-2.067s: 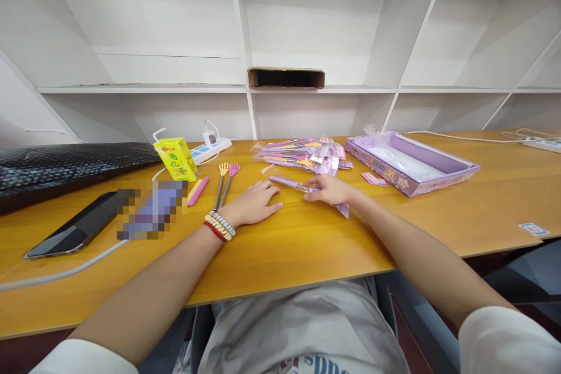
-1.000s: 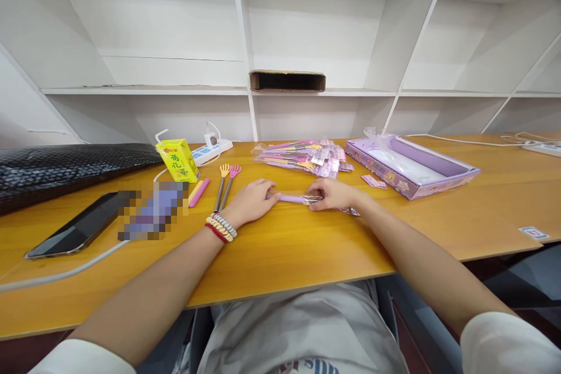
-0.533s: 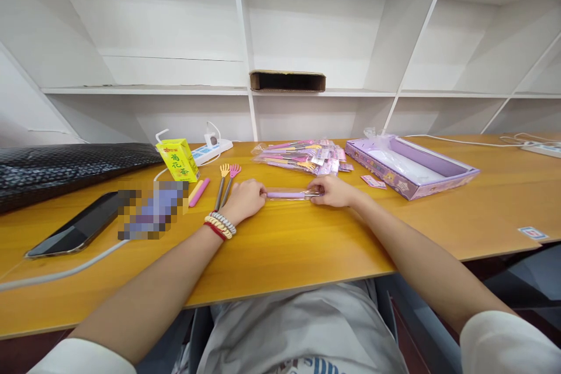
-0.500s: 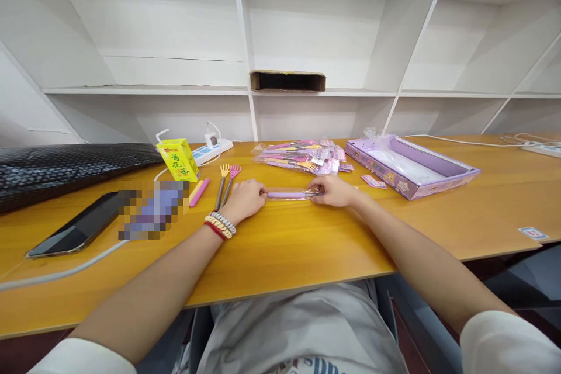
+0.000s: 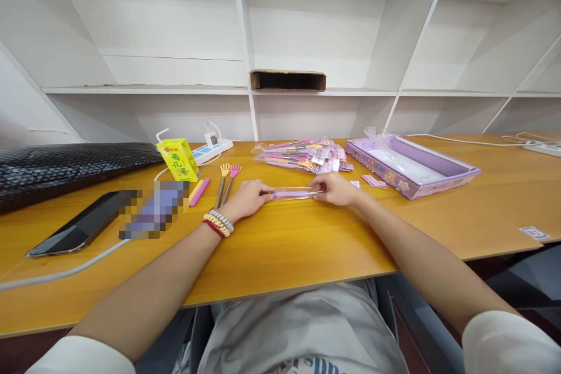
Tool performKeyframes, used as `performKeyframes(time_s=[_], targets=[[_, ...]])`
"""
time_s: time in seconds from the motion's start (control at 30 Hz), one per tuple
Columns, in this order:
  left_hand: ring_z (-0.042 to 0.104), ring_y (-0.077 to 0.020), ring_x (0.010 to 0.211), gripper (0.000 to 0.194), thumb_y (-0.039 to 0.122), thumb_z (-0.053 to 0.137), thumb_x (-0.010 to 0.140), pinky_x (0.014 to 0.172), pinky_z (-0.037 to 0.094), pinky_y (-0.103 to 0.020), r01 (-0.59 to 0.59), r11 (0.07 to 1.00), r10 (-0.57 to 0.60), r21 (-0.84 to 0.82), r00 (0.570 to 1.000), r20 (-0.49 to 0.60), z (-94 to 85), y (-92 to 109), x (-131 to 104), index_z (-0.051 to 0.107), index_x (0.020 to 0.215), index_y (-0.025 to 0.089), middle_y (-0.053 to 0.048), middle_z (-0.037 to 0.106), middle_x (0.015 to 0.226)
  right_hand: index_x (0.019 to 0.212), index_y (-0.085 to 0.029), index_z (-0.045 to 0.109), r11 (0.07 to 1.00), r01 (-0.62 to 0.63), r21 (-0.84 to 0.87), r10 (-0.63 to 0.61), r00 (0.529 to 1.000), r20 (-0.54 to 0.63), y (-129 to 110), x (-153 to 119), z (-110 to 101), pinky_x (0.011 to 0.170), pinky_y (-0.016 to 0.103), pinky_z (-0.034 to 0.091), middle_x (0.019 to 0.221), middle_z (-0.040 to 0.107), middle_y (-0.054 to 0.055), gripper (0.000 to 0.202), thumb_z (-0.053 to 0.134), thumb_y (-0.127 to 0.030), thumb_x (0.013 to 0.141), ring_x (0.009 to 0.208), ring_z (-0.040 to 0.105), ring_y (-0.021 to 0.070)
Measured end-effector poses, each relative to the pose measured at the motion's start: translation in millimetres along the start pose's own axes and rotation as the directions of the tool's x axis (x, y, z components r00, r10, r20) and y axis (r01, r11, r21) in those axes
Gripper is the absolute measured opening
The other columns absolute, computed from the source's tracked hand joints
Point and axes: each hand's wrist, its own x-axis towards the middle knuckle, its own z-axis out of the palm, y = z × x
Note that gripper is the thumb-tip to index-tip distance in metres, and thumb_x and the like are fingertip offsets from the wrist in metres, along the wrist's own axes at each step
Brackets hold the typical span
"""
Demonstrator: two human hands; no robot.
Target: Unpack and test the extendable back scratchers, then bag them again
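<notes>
A back scratcher with a purple handle lies in a clear plastic bag on the table, stretched between my two hands. Thumb and fingers of my left hand are closed at the bag's left end. At the other end, the fingers of my right hand pinch the bag and cover the tip of the scratcher. A yellow claw-headed scratcher and a pink one lie left of my left hand. A pink handle piece is beside them.
Several bagged scratchers are piled behind my hands. To the right stand a purple display box and a small pink card. A yellow drink carton, a phone and a power strip occupy the left side.
My left hand has shifted slightly, its fingers stretching further along the bag's end. The bag has moved a little to the right, and a small card's edge shows beside my right hand.
</notes>
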Motion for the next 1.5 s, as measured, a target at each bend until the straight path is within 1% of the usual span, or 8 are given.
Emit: performKeyframes(time_s=[0.3, 0.5, 0.8, 0.97, 1.1, 1.37, 1.43, 1.5], targets=[[0.06, -0.0204, 0.078, 0.021, 0.035, 0.054, 0.076, 0.071, 0.045, -0.03, 0.007, 1.0, -0.006, 0.016, 1.0, -0.006, 4.1, -0.4, 1.4, 0.067, 0.084, 0.022, -0.005, 0.066, 0.084, 0.095, -0.014, 0.066, 0.996, -0.07, 0.062, 0.065, 0.994, 0.084, -5.4, -0.9, -0.5, 0.056, 0.023, 0.035, 0.071, 0.061, 0.003, 0.041, 0.056, -0.049, 0.076, 0.061, 0.051, 0.0116], [0.058, -0.022, 0.083, 0.014, 0.029, 0.049, 0.08, 0.075, 0.042, -0.033, 0.037, 0.996, -0.031, 0.082, 0.997, -0.076, 5.6, -1.9, 1.2, 0.059, 0.083, 0.02, -0.006, 0.064, 0.088, 0.094, -0.015, 0.066, 0.991, -0.129, 0.029, 0.125, 0.985, 0.116, -6.6, -0.3, -2.3, 0.058, 0.024, 0.036, 0.076, 0.065, 0.005, 0.039, 0.054, -0.049, 0.078, 0.065, 0.055, 0.0136], [0.057, -0.0185, 0.08, 0.013, 0.028, 0.044, 0.082, 0.073, 0.043, -0.031, 0.138, 0.97, -0.194, -0.202, 0.938, -0.289, -3.1, 3.4, 3.9, 0.052, 0.088, 0.02, -0.004, 0.062, 0.085, 0.089, -0.015, 0.066, 0.985, -0.141, 0.097, 0.128, 0.983, 0.129, -7.8, -1.9, -5.4, 0.057, 0.024, 0.035, 0.074, 0.063, 0.003, 0.045, 0.046, -0.055, 0.08, 0.064, 0.052, 0.0132], [0.057, -0.0165, 0.08, 0.015, 0.026, 0.045, 0.08, 0.074, 0.044, -0.03, 0.107, 0.91, -0.277, -0.401, 0.877, -0.394, -4.9, 0.2, 6.0, 0.053, 0.091, 0.019, -0.004, 0.061, 0.087, 0.087, -0.015, 0.062, 0.989, -0.106, 0.107, 0.089, 0.984, 0.151, -7.1, -2.3, -4.5, 0.055, 0.022, 0.032, 0.071, 0.058, 0.0, 0.048, 0.057, -0.059, 0.07, 0.062, 0.049, 0.0119], [0.057, -0.0161, 0.083, 0.018, 0.028, 0.046, 0.08, 0.076, 0.045, -0.03, 0.041, 0.882, -0.298, -0.469, 0.82, -0.489, -4.5, -6.2, 8.0, 0.053, 0.093, 0.019, -0.004, 0.06, 0.089, 0.08, -0.015, 0.06, 0.994, -0.092, 0.053, 0.085, 0.988, 0.129, -7.2, -1.1, -4.5, 0.054, 0.023, 0.029, 0.066, 0.054, -0.001, 0.044, 0.054, -0.058, 0.072, 0.06, 0.046, 0.0115], [0.056, -0.0146, 0.081, 0.018, 0.024, 0.043, 0.081, 0.075, 0.045, -0.028, 0.056, 0.85, -0.442, -0.525, 0.618, -0.65, -12.2, -17.5, 11.1, 0.053, 0.096, 0.019, -0.004, 0.059, 0.089, 0.073, -0.016, 0.054, 0.992, -0.124, 0.012, 0.122, 0.983, 0.136, -2.5, -1.5, -6.1, 0.053, 0.023, 0.027, 0.062, 0.05, -0.002, 0.043, 0.052, -0.059, 0.074, 0.057, 0.043, 0.0106], [0.056, -0.0141, 0.077, 0.018, 0.024, 0.042, 0.082, 0.072, 0.046, -0.027, 0.053, 0.837, -0.463, -0.545, 0.6, -0.652, -14.7, -19.9, 11.6, 0.052, 0.096, 0.019, -0.004, 0.058, 0.088, 0.074, -0.016, 0.055, 0.99, -0.14, 0.005, 0.138, 0.979, 0.15, -1.1, -2.0, -6.5, 0.053, 0.023, 0.027, 0.063, 0.052, -0.001, 0.043, 0.051, -0.059, 0.074, 0.057, 0.043, 0.0108], [0.057, -0.0141, 0.075, 0.02, 0.025, 0.042, 0.081, 0.07, 0.046, -0.027, 0.059, 0.828, -0.468, -0.557, 0.62, -0.63, -15.6, -21.8, 11.6, 0.053, 0.096, 0.019, -0.004, 0.058, 0.087, 0.076, -0.016, 0.056, 0.989, -0.146, -0.005, 0.145, 0.977, 0.155, -0.2, -2.4, -6.8, 0.053, 0.023, 0.028, 0.065, 0.054, -0.001, 0.042, 0.051, -0.058, 0.075, 0.058, 0.045, 0.0111]])
